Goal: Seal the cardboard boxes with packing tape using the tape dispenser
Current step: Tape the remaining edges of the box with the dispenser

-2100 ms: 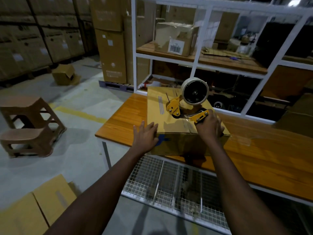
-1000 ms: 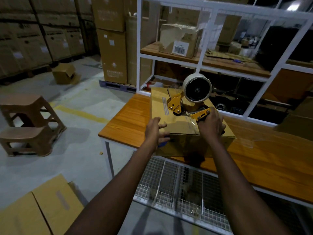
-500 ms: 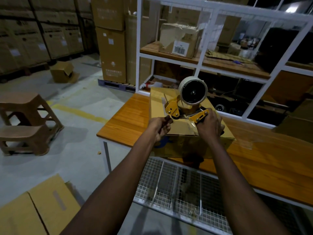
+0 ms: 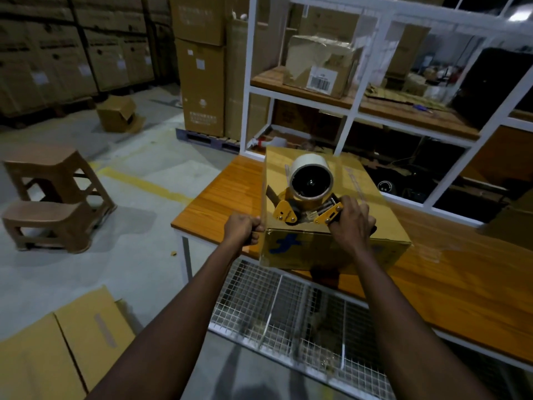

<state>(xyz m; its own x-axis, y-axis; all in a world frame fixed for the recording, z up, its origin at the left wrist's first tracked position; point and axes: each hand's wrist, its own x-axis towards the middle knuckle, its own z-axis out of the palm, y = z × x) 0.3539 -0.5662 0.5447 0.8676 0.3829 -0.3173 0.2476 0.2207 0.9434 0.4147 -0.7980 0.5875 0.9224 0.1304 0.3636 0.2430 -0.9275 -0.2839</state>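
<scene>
Left hand (image 4: 243,230): fingers curled tight, no gap between them, closed on the near left top corner of the box (image 4: 331,251); knuckles face the camera, fingertips hidden against the cardboard, so how deep the hold goes is not clear. Right hand (image 4: 352,223): fingers wrapped fully round the handle of the tape dispenser (image 4: 284,213), thumb side uppermost, the handle itself almost wholly covered by the fist. Dispenser sits on the box top, just left of the right fingers and just right of the left fingers, its yellow plates at the near top edge. Tape roll (image 4: 311,180) stands beyond the right knuckles, open core facing the camera. Whether tape is touching the cardboard under the dispenser cannot be made out. Box lies between the two hands, on a wooden table (image 4: 219,194), its near face below both sets of fingers and carrying a blue mark. Below the wrists, a wire shelf (image 4: 288,327) under the table. Beyond the fingers, a white rack (image 4: 354,111) holding a torn carton (image 4: 320,67) with a barcode label. Well left of the left hand, two brown stools (image 4: 54,197) on the concrete floor; near the left elbow, flat cardboard (image 4: 57,350) on the floor.
</scene>
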